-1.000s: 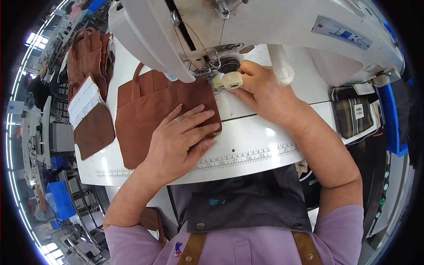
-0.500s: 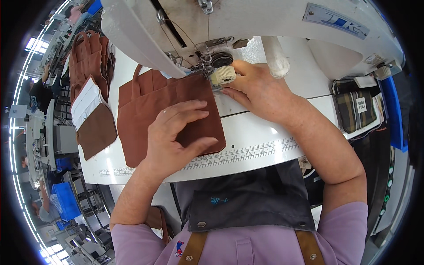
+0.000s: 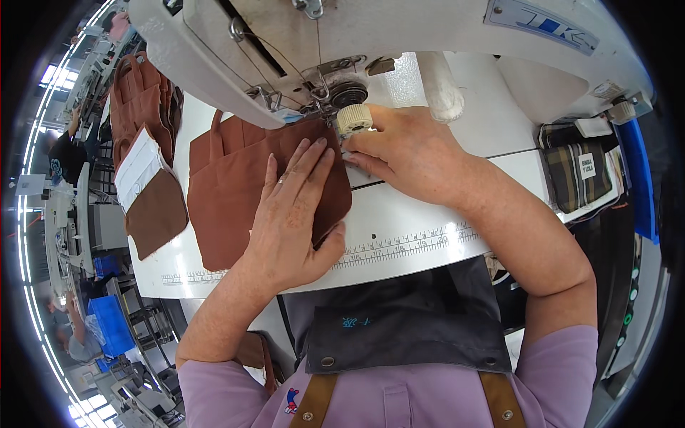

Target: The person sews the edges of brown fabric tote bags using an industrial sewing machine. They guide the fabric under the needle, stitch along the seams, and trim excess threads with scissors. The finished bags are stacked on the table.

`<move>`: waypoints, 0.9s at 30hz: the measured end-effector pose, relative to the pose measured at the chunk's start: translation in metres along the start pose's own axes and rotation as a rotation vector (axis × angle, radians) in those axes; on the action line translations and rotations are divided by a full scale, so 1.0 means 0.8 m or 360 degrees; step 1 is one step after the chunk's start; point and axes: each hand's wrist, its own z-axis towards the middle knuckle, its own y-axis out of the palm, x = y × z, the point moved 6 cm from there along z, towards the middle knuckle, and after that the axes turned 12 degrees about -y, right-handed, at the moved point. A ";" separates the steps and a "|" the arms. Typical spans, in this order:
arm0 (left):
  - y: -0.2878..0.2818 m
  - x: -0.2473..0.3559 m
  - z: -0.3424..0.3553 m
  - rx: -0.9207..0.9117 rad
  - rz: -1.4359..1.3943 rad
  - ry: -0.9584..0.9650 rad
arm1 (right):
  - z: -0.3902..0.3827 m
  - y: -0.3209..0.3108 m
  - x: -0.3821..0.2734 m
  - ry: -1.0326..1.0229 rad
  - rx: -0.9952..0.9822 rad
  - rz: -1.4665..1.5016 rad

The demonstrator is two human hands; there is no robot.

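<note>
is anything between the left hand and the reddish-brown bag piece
Nothing visible: the left hand rests on the reddish-brown bag piece, with no other object showing between them. The right hand is by its right edge, beside the cream knob.

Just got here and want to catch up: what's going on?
A person's left hand lies flat on a reddish-brown fabric piece with a loop handle, at a white sewing machine. The right hand is beside the machine's cream knob; whether it grips anything is unclear. More brown pieces lie farther left.
</note>
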 end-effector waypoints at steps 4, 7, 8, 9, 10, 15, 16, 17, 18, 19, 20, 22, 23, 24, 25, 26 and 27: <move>0.004 0.008 -0.003 -0.0114 0.0097 0.0014 | 0.000 0.000 -0.003 -0.0035 -0.0032 -0.0090; 0.004 0.003 -0.002 -0.0182 -0.0148 -0.0072 | 0.002 -0.002 -0.006 -0.0072 -0.0033 -0.0135; 0.002 -0.003 -0.001 -0.0216 -0.0277 -0.0121 | 0.002 -0.003 -0.007 -0.0081 -0.0033 -0.0145; -0.003 -0.009 0.000 -0.0222 -0.0537 -0.0181 | 0.002 -0.004 -0.006 -0.0078 -0.0045 -0.0140; -0.008 -0.016 0.001 -0.0226 -0.0796 -0.0241 | 0.001 -0.003 -0.005 -0.0076 -0.0058 -0.0135; -0.020 -0.025 0.002 -0.0190 -0.1281 -0.0279 | 0.000 -0.004 -0.004 -0.0053 -0.0067 -0.0138; -0.019 -0.024 0.002 -0.0197 -0.1202 -0.0272 | 0.000 -0.004 -0.004 -0.0048 -0.0064 -0.0119; -0.019 -0.022 0.003 -0.0204 -0.1124 -0.0266 | 0.000 -0.005 -0.003 -0.0043 -0.0061 -0.0100; -0.019 -0.020 0.003 -0.0205 -0.1040 -0.0257 | 0.000 -0.005 -0.003 -0.0064 -0.0033 -0.0115; -0.019 -0.019 0.003 -0.0200 -0.1021 -0.0253 | -0.001 -0.004 -0.003 -0.0085 -0.0005 -0.0129; -0.018 -0.018 0.002 -0.0194 -0.1001 -0.0250 | -0.001 -0.004 -0.003 -0.0105 0.0023 -0.0144; -0.018 -0.020 0.001 -0.0186 -0.1039 -0.0240 | 0.000 -0.013 -0.001 -0.0058 0.0105 -0.0105; -0.020 -0.024 0.000 -0.0174 -0.1093 -0.0231 | 0.001 -0.016 -0.001 -0.0035 0.0146 -0.0086; -0.022 -0.025 0.000 -0.0158 -0.1148 -0.0219 | 0.000 -0.015 0.000 -0.0020 0.0148 -0.0076; -0.024 -0.028 0.000 -0.0089 -0.1181 -0.0283 | 0.000 -0.013 0.001 -0.0005 0.0150 -0.0067; -0.025 -0.030 0.001 -0.0019 -0.1212 -0.0346 | -0.001 -0.011 0.002 0.0010 0.0153 -0.0057; -0.026 -0.033 0.001 0.0051 -0.1245 -0.0410 | 0.000 -0.010 0.001 -0.0002 0.0118 -0.0105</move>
